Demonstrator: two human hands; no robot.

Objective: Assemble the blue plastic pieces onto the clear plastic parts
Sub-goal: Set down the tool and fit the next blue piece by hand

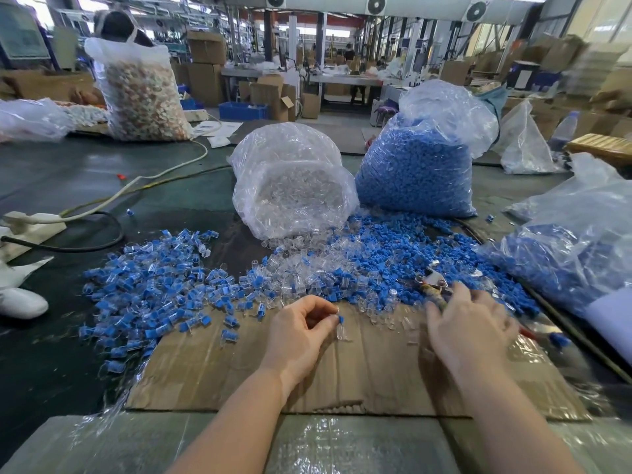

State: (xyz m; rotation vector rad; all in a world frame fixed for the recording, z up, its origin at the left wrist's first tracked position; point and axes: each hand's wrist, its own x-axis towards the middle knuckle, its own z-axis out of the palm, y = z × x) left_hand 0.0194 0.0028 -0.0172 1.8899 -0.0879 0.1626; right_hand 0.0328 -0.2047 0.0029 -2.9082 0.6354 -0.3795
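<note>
Cardboard [239,378] lies nearest, under both hands. The left hand [301,331] pinches one blue piece [341,319] joined on a clear part [342,333]. The right hand [470,328], blurred, reaches with spread fingers to the loose pieces; I cannot tell if it holds something. Behind, at left, a big heap of assembled pieces [160,289] shows much work done. Farther, the bag of clear parts [294,186] and the bag of blue pieces [415,172] are full, so much remains.
</note>
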